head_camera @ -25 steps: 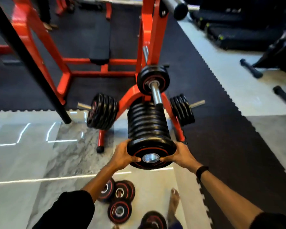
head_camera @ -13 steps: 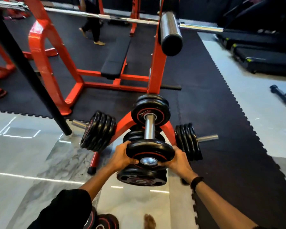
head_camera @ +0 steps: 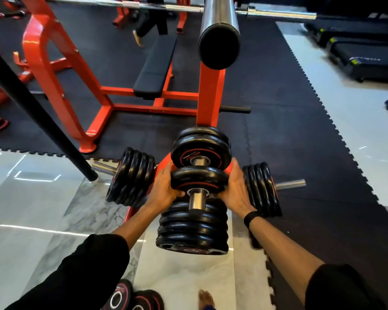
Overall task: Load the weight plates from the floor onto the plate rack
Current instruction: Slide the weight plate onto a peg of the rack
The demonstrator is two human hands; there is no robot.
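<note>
A black weight plate (head_camera: 199, 176) with a red ring sits on a chrome peg (head_camera: 197, 200) of the red plate rack (head_camera: 210, 95), slid well along it. My left hand (head_camera: 165, 190) grips its left rim and my right hand (head_camera: 234, 189) grips its right rim. Just behind it, an upper peg carries more plates (head_camera: 201, 148). Below my hands a lower peg holds a thick stack of plates (head_camera: 193, 227). Side pegs hold stacks on the left (head_camera: 130, 179) and right (head_camera: 261, 190). Loose plates (head_camera: 132, 298) lie on the floor at the bottom edge.
A barbell end (head_camera: 219, 41) juts out above the rack. A black slanted pole (head_camera: 38, 115) crosses the left side. A red bench frame (head_camera: 54, 70) with a black pad (head_camera: 155, 68) stands behind. Another person's legs (head_camera: 152, 25) are far back. Treadmills (head_camera: 356, 50) are at the right. My bare foot (head_camera: 205, 298) is below.
Both hands lifted the plate from low in front of the bottom stack up to a higher peg and pushed it far along that peg. The view tilted up and closer.
</note>
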